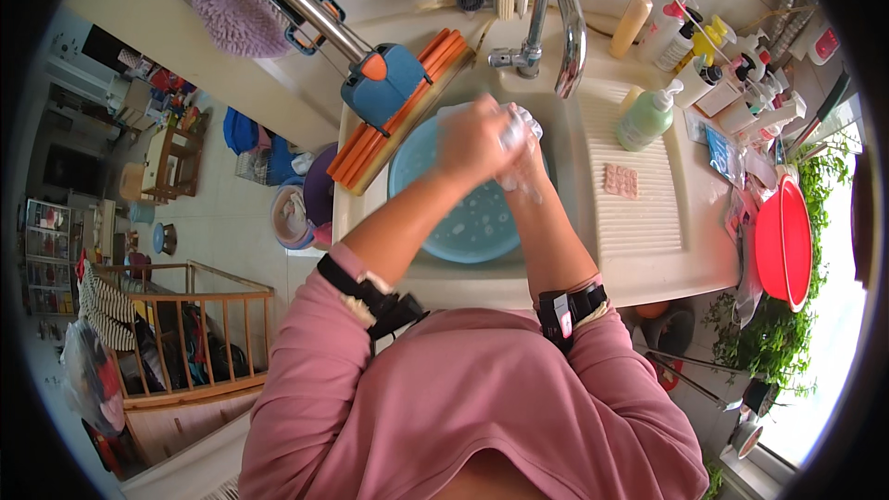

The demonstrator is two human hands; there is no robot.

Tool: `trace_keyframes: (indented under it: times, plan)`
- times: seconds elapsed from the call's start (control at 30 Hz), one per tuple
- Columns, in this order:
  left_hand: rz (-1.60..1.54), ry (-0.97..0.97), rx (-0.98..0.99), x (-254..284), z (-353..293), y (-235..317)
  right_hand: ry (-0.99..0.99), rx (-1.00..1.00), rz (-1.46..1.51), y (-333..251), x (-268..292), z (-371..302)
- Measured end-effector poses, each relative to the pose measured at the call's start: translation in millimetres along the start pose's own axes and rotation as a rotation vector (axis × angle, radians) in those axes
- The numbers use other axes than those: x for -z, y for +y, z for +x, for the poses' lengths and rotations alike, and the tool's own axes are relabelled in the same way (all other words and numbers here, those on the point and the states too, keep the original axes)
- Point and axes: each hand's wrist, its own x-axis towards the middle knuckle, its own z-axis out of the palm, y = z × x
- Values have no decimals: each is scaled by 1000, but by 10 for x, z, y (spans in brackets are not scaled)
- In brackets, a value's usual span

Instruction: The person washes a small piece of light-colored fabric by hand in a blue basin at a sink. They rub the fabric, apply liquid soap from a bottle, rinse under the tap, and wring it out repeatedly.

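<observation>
Over a light blue basin (472, 245) of sudsy water, my two hands meet, with a soapy white cloth (515, 132) bunched between them. My left hand (470, 146) is smeared by motion, its fingers closed over the cloth from the left. Foam covers my right hand (524, 167), which is closed around the cloth on the other side, with suds running to the wrist. What kind of cloth it is does not show. The basin stands in a pale sink (565, 194), below a chrome faucet (567, 37).
Left of the basin, a mop with an orange-ribbed head (407, 111) leans across the sink's edge. On the ridged drainboard (639, 227) are a green pump bottle (645, 118) and a pink soap dish (620, 181). Several bottles crowd behind; a red basin (783, 241) stands far right.
</observation>
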Motion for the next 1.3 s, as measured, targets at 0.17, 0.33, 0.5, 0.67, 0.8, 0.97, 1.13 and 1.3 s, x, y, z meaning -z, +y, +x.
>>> trace_keyframes:
  times: [0.17,0.33,0.5,0.67,0.8,0.97,1.13,1.3]
  plan:
    - [-12,65,72,-211,-124,-196,11,-163,-19,50,16,3]
    - [-59,35,155,-207,-149,-259,251,-96,-65,124,-126,-103]
    - [-467,34,585,-180,-226,-753,314,-126,-217,140,-444,-192]
    - [-873,-225,651,-59,-850,-1025,198,12,-71,-85,-343,-193]
    - [-1200,-542,581,-20,-878,-1018,228,-52,-100,7,-119,-193]
    - [-1030,-255,682,-334,-589,-896,293,-20,-415,104,-29,-260]
    - [-883,208,474,-415,-544,-616,475,90,-405,-79,29,-215]
    - [-345,-176,-40,-448,-444,-105,467,-104,-338,-61,47,-113]
